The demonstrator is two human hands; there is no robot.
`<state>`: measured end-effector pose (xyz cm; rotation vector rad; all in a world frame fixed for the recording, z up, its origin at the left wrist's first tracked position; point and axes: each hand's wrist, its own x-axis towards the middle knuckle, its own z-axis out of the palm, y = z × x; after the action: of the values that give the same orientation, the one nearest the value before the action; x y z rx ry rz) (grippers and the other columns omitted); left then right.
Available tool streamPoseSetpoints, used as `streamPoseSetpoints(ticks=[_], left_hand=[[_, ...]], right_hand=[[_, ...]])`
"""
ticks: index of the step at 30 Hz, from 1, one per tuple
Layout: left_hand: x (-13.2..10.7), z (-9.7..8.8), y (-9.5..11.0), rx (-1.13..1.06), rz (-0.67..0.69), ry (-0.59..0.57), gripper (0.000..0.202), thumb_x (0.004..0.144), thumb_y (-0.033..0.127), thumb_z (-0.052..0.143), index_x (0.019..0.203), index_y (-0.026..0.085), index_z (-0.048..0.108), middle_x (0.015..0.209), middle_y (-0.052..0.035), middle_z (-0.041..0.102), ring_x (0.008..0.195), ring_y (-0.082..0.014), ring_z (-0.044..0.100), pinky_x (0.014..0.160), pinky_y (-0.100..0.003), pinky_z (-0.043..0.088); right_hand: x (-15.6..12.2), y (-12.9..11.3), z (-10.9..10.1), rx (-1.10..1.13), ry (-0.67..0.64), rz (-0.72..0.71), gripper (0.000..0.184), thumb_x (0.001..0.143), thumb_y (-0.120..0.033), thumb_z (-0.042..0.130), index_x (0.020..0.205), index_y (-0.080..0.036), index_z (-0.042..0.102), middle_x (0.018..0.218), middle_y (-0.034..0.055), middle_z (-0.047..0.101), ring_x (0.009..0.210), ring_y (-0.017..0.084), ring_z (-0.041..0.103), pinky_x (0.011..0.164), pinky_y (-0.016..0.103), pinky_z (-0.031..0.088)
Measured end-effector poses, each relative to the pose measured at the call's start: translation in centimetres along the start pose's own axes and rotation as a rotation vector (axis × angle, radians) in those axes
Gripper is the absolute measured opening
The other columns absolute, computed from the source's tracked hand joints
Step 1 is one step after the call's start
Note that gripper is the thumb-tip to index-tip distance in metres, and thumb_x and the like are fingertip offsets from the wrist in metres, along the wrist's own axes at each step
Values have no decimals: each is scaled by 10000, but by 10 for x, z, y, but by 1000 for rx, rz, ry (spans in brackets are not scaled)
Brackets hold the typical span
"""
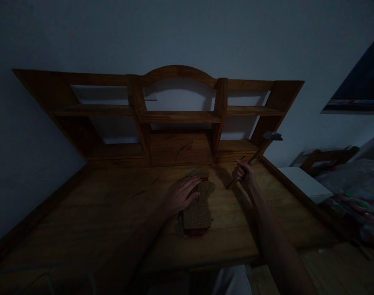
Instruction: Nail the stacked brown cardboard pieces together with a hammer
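A brown, speckled slab (197, 215) with red showing along its lower edge lies on the wooden desk. My left hand (185, 191) rests on its left side, fingers stretched out and thumb apart. Near the thumb tip is a tiny dark, thin thing, too dim to name. To the right of the slab, my right hand (245, 174) is closed around the handle of a hammer (272, 136). The hammer is raised and tilted, its metal head up and to the right, away from the slab.
The wooden desk (113, 213) carries a shelf unit (179, 117) along its back, against the wall. Thin dark marks or pieces lie left of the slab. Beyond the desk's right edge are a white box-like surface (304, 182) and a wooden chair back (328, 157). The light is dim.
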<state>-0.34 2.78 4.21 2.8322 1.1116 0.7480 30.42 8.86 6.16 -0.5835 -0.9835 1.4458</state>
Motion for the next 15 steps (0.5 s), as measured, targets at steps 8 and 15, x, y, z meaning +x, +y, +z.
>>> streamPoseSetpoints(ticks=[8, 15], left_hand=[[5, 0, 0, 79, 45, -5, 509, 958, 433, 279, 1419, 218, 282, 1453, 36, 178, 1348, -117, 149, 1143, -330, 124], [4, -2, 0, 141, 56, -2, 499, 952, 446, 294, 1405, 235, 304, 1429, 59, 244, 1340, -96, 163, 1152, -319, 106]], right_hand=[[0, 0, 1, -1, 1, -1, 517, 825, -329, 587, 506, -157, 218, 451, -27, 100, 360, 87, 121, 365, 256, 87], [1, 0, -1, -11, -5, -2, 516, 841, -325, 561, 493, -158, 218, 445, -23, 107, 360, 91, 132, 369, 255, 98]])
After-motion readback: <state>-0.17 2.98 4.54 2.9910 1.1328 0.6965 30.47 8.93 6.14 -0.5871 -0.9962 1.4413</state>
